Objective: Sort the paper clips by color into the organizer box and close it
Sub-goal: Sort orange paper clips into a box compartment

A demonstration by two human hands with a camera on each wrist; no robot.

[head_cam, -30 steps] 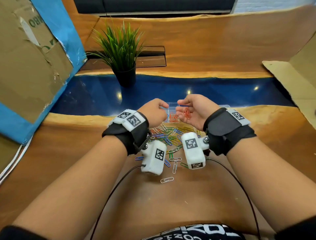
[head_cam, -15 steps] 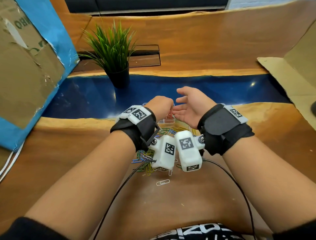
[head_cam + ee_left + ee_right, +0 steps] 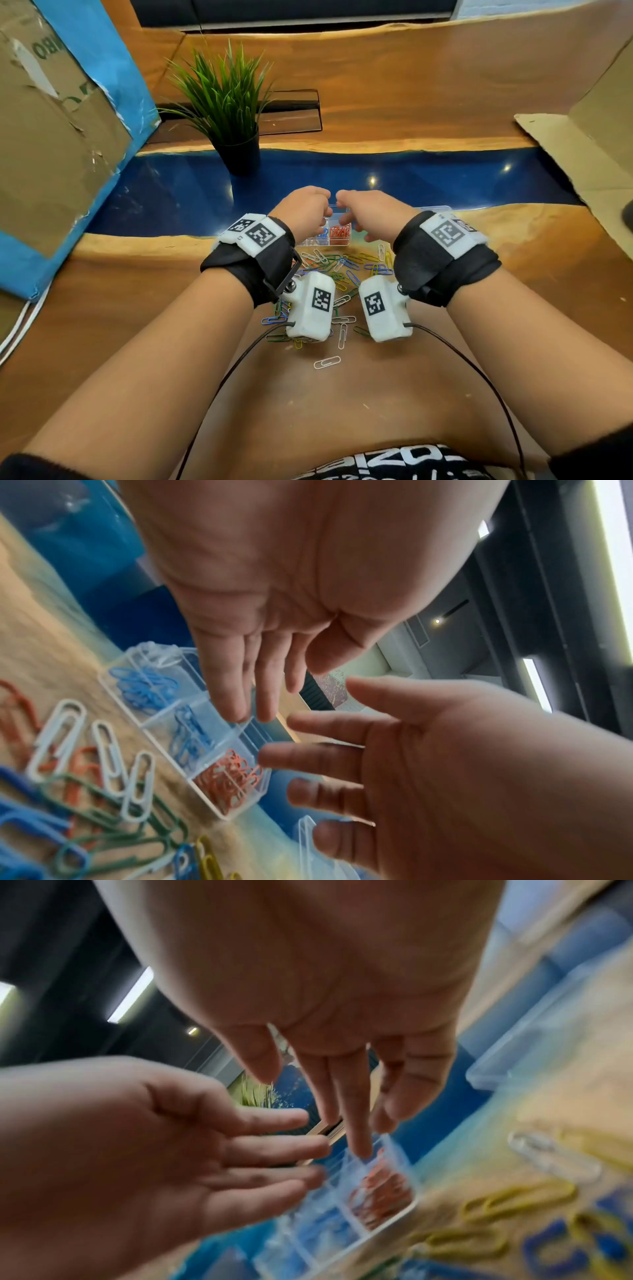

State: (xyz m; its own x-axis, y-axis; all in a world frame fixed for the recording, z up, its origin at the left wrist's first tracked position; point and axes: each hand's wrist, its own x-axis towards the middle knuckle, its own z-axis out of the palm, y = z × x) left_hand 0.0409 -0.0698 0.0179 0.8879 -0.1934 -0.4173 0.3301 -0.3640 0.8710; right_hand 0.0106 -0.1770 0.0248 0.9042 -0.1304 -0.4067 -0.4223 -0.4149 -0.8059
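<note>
two hands hover over the clear organizer box at centre frame in the head view, lid off. left hand sits just left of the box, right hand just right of it, thumbs near each other above the far edge. wrist views show both hands with fingers straight and loosely spread, holding nothing; left hand fingers point down over the box's middle compartment, right hand fingers reach down toward the box edge, contact unclear due to blur. organizer box has red paper clips in the compartment nearest the right hand, blue paper clips in the next ones, white clips at the far end. red paper clips also visible in the head view between the hands. loose paper clips in mixed colours lie scattered on the wooden table below the box, in lower centre of frame, partly hidden by the wrist cameras. one white clip lies apart, nearer the bottom. clear lid lies right of the box, mostly behind the right wrist. potted plant stands upper centre-left on the blue strip. cardboard box at upper left.
</note>
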